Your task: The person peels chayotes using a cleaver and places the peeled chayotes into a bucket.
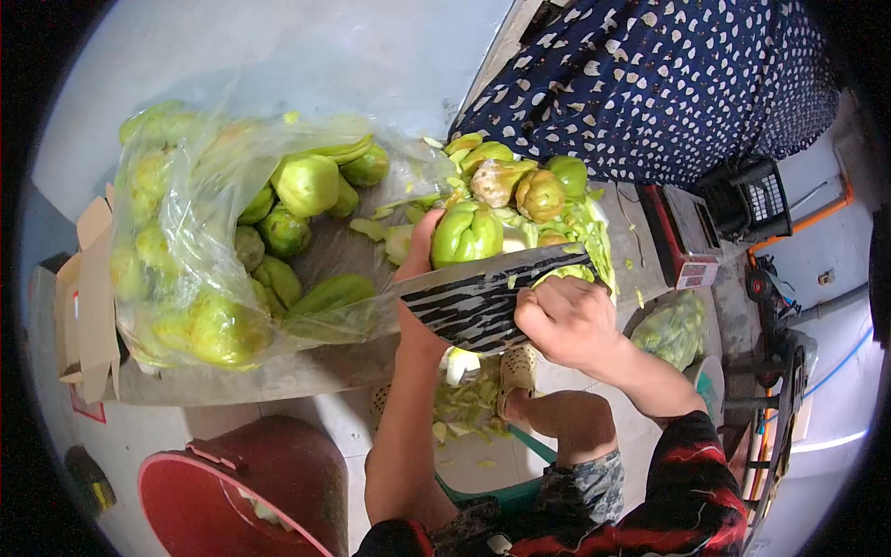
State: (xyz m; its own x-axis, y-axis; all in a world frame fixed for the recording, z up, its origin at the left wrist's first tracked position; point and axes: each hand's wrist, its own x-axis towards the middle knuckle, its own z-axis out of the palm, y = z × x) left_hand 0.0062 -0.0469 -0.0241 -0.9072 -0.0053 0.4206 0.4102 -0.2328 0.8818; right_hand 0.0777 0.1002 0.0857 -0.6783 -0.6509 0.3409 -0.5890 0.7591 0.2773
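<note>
A green chayote (467, 233) is held by my left hand (419, 255), which is partly hidden behind a wide blade. My right hand (571, 316) is closed round the handle end of the large knife (473, 302), whose dark striped blade lies across the front of the chayote. More chayotes (540, 195), some brown and spotted, rest among green peelings just beyond my hands. To the left, an open clear plastic bag (190, 246) holds several green chayotes (306, 185).
A red bucket (269, 473) stands on the floor at lower left, beside a cardboard box (90, 297). Peelings (464, 404) lie on the floor below. A filled plastic bag (673, 330), a red scale (682, 237), a black crate (756, 200) and patterned dark cloth (650, 84) are at right.
</note>
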